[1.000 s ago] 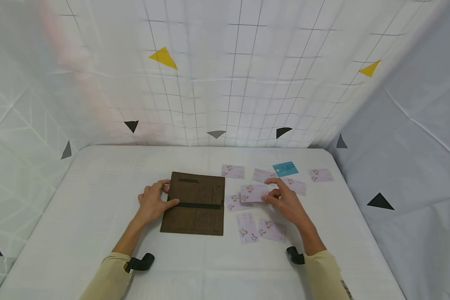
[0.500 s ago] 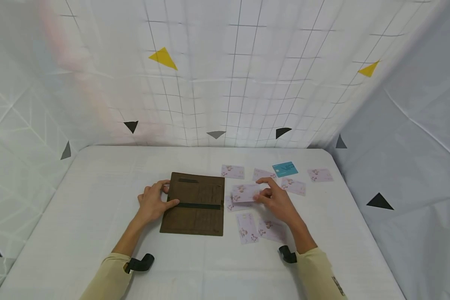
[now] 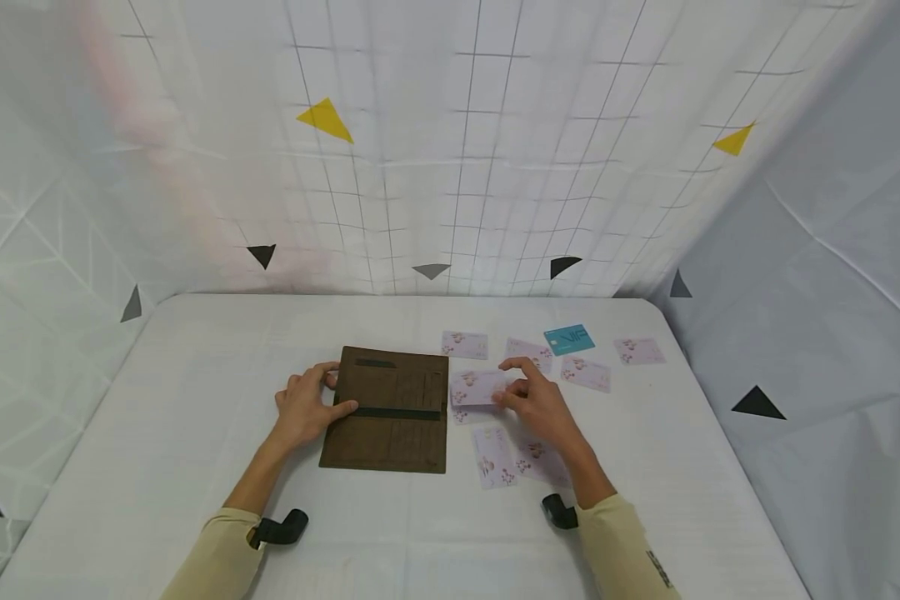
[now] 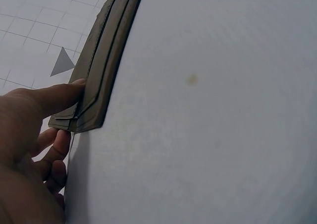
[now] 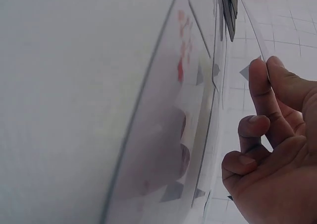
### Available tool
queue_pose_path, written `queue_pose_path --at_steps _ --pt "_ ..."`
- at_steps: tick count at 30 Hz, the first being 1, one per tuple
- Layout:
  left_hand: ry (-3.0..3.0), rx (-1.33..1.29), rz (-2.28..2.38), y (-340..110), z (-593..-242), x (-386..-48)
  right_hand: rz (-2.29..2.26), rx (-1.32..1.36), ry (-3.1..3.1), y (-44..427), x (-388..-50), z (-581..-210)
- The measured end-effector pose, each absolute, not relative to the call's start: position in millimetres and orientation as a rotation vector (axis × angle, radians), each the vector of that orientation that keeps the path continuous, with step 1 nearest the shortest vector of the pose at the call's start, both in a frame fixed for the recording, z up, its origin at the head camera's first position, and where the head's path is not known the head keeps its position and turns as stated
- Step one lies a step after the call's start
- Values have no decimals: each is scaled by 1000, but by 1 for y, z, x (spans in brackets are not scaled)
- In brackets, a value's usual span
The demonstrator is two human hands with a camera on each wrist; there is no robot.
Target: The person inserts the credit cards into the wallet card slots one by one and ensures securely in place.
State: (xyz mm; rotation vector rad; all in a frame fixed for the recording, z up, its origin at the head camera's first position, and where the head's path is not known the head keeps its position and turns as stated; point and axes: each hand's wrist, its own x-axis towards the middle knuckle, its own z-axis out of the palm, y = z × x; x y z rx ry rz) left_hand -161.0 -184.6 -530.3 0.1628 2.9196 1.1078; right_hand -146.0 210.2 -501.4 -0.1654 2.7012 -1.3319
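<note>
An unfolded brown wallet with card slots lies on the table. The left hand pinches its left edge, thumb on top; the left wrist view shows the thumb across the wallet and the other fingers beneath. Just right of the wallet, the right hand holds a pale pink flowered card above a similar card that it partly covers. In the right wrist view the raised card is seen nearly edge-on between thumb and fingertip of the right hand.
More pale pink cards lie around: one behind the wallet's right corner, one at far right, others near the right hand and in front of it. A blue VIP card lies at the back. White sheeting surrounds the table.
The right hand has moved left with its card, bringing it close to the wallet's right edge and over another card. The left hand and the wallet have stayed put.
</note>
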Motion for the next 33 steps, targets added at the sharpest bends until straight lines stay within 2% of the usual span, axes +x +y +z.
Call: queue_pose_path --at_steps 33 --pt "2901 164 1098 -185 -526 -160 -1447 -153 2636 158 -149 -504"
